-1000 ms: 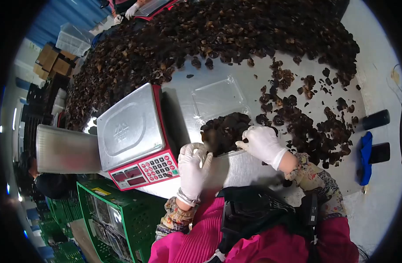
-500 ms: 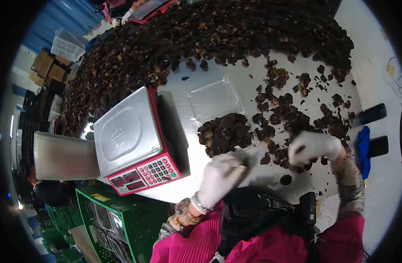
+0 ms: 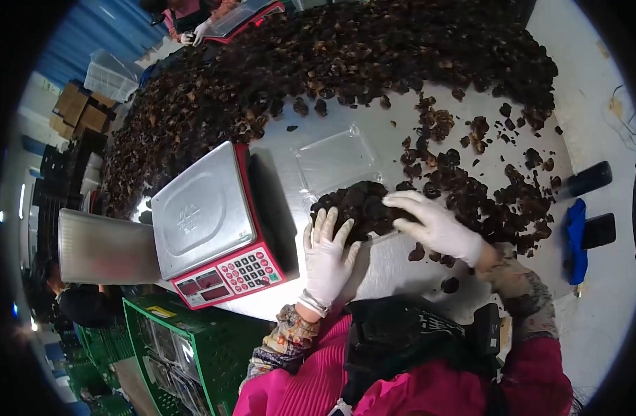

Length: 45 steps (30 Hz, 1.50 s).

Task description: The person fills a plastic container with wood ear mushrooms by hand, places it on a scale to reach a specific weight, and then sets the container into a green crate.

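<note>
Dark, dried wood ear mushrooms (image 3: 363,208) are heaped in the near half of a clear plastic clamshell box, whose transparent lid (image 3: 339,159) lies folded back on the metal table. My left hand (image 3: 328,256), in a white glove, has its fingers spread against the heap's left front edge. From the right, my gloved right hand (image 3: 436,225) reaches over the heap's other side with fingers stretched and apart. Neither hand visibly grips a piece. Loose mushrooms (image 3: 463,194) lie scattered just beyond my right hand.
A red scale (image 3: 207,222) with a metal pan stands left of the box, beside stacked clear trays (image 3: 107,248). A large mushroom mound (image 3: 373,48) covers the far side. Two black phones (image 3: 598,231) lie at right. Another person's gloved hands (image 3: 193,36) are at the far left.
My right hand has come left from the loose mushrooms to the box. My left hand has opened from a closed posture and spread its fingers against the heap.
</note>
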Tool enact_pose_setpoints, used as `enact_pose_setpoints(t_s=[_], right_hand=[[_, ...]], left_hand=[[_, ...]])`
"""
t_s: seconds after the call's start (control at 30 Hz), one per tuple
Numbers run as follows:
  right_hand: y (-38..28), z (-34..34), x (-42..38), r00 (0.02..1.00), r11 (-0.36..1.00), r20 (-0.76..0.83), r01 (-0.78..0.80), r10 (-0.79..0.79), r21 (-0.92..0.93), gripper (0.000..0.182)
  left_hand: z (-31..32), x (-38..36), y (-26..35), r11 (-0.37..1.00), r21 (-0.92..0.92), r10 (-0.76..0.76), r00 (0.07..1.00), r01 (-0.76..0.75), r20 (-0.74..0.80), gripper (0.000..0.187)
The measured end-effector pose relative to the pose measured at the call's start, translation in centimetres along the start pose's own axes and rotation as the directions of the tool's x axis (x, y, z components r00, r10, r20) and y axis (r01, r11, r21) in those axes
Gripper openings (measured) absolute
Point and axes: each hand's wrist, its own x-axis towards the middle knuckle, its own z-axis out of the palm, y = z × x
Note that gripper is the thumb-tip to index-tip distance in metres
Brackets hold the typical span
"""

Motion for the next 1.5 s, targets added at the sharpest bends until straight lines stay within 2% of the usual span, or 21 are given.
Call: enact_pose_setpoints(t_s=[0.07,0.2,0.27,0.33,0.4,0.53,0.6,0.7,0.83,0.93,0.97,1.0,1.07,1.13,1.2,1.23,1.27,1.37,1.4,1.47,1.5], right_hand=[[-0.2,1.9,1.8,0.995,0.996,0.051,0.088,-0.086,-0.034,0.044],[-0.7,1.1,2.7,0.999,0.999,0.044,0.033,-0.032,-0.012,0.038],[-0.4,0.4,2.3,0.997,0.978,-0.053,-0.046,0.058,0.202,0.028],[0.5,0.0,1.4,0.986,0.985,-0.102,-0.116,0.129,0.125,0.027],[-0.3,0.2,0.4,0.985,0.987,-0.094,-0.14,0.148,0.078,0.025],[-2.2,3.2,-1.0,0.995,0.937,-0.01,-0.093,0.095,-0.336,0.035],[-1.7,5.1,-1.7,0.996,0.863,0.079,0.071,-0.036,-0.5,0.035],[-1.0,7.5,-2.9,0.988,0.826,0.136,0.134,-0.07,-0.547,0.03],[-0.1,9.4,-3.0,0.996,0.688,0.084,0.042,0.028,-0.724,0.028],[0.1,10.0,-2.5,0.995,0.749,0.022,-0.061,0.101,-0.66,0.028],[0.0,10.1,-2.5,0.995,0.752,-0.095,-0.041,-0.029,-0.658,0.024],[0.5,10.6,-2.5,0.995,0.753,-0.093,-0.036,-0.035,-0.658,0.024],[1.8,11.6,-2.3,0.992,0.761,-0.112,-0.12,0.063,-0.638,0.019],[1.1,10.8,-1.8,0.996,0.702,-0.062,-0.088,0.062,-0.707,0.012],[1.4,9.9,-1.8,1.0,0.883,-0.013,-0.023,0.019,-0.469,0.009],[2.1,9.6,-1.9,0.999,0.924,-0.045,0.012,-0.031,-0.381,0.008],[1.5,9.0,-1.8,0.998,0.923,-0.042,0.016,-0.035,-0.385,0.008],[-1.1,6.0,-1.8,0.945,0.946,0.043,-0.324,0.324,-0.006,0.01],[-1.0,5.9,-1.5,0.945,0.946,0.044,-0.323,0.323,-0.01,0.01],[-0.8,5.9,-0.7,0.942,0.997,-0.335,-0.033,0.008,-0.07,0.014],[-0.8,5.5,0.1,0.94,0.994,-0.329,0.065,-0.088,-0.083,0.017]], left_hand=[[-0.4,-1.1,-0.4,0.998,-0.057,-0.022,1.0,0.021,-0.022,0.041],[-0.2,-2.4,-1.1,0.943,-0.331,-0.081,0.989,0.036,-0.124,0.031],[0.2,-2.5,-1.9,0.888,-0.458,-0.162,0.96,0.04,-0.229,0.03],[-0.2,-1.8,-2.1,0.845,-0.532,-0.231,0.936,0.057,-0.266,0.035],[-1.0,-0.6,-2.2,0.899,-0.438,-0.119,0.945,-0.028,-0.306,0.044],[-1.1,0.9,-1.8,0.968,-0.228,0.096,0.993,-0.108,-0.065,0.058],[-0.4,1.2,-2.1,0.974,-0.186,0.124,0.991,-0.132,-0.051,0.055],[-0.5,1.0,-1.7,0.938,-0.01,0.341,0.92,-0.345,0.192,0.052],[0.6,0.1,-2.4,0.987,-0.113,0.124,0.991,-0.118,0.048,0.042],[0.7,-0.3,-2.9,0.85,-0.526,-0.096,0.972,-0.031,-0.212,0.025],[0.9,-0.1,-2.8,0.743,-0.669,-0.222,0.937,-0.015,-0.268,0.019],[0.5,0.2,-2.8,0.699,-0.714,-0.318,0.912,0.041,-0.259,0.02],[-0.2,1.8,-3.7,0.853,-0.511,-0.341,0.856,0.107,-0.389,0.026],[1.2,3.2,-4.9,0.632,-0.745,-0.568,0.781,0.213,-0.259,0.04],[1.1,5.1,-4.4,0.14,-0.978,-0.709,0.705,0.157,0.011,0.048],[0.1,5.9,-4.1,-0.017,-0.967,-0.74,0.648,0.253,0.182,0.051],[0.3,6.3,-4.7,-0.018,-0.969,-0.741,0.647,0.248,0.179,0.051],[0.6,7.2,-5.4,-0.115,-0.986,-0.784,0.599,0.12,0.164,0.048],[0.8,7.1,-5.6,-0.118,-0.986,-0.784,0.599,0.117,0.165,0.048],[0.9,7.1,-5.8,0.035,-0.994,-0.757,0.646,-0.105,-0.094,0.048],[0.2,6.7,-5.1,0.068,-0.993,-0.758,0.642,-0.092,-0.112,0.048]])
